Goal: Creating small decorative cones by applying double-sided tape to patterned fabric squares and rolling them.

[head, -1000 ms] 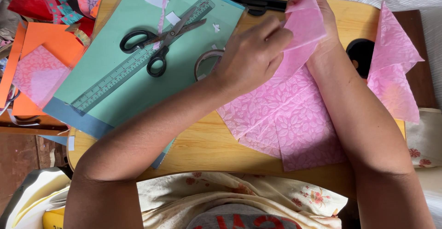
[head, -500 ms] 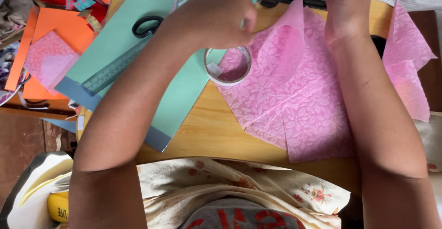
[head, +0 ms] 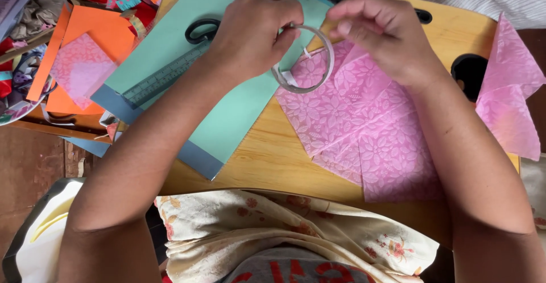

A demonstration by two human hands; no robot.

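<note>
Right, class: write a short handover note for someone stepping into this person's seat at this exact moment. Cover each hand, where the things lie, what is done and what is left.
Left hand: grips the thin clear ring-shaped tape roll, lifted over the table.
Right hand: fingertips pinched at the roll's upper edge; whether a tape end is caught cannot be told.
Folded pink flower-embossed paper lies on the round wooden table, under the roll.
Black-handled scissors and a ruler rest on the mint-green card sheet.
Done: pink paper folded.
Left: no tape shows on the paper yet.
</note>
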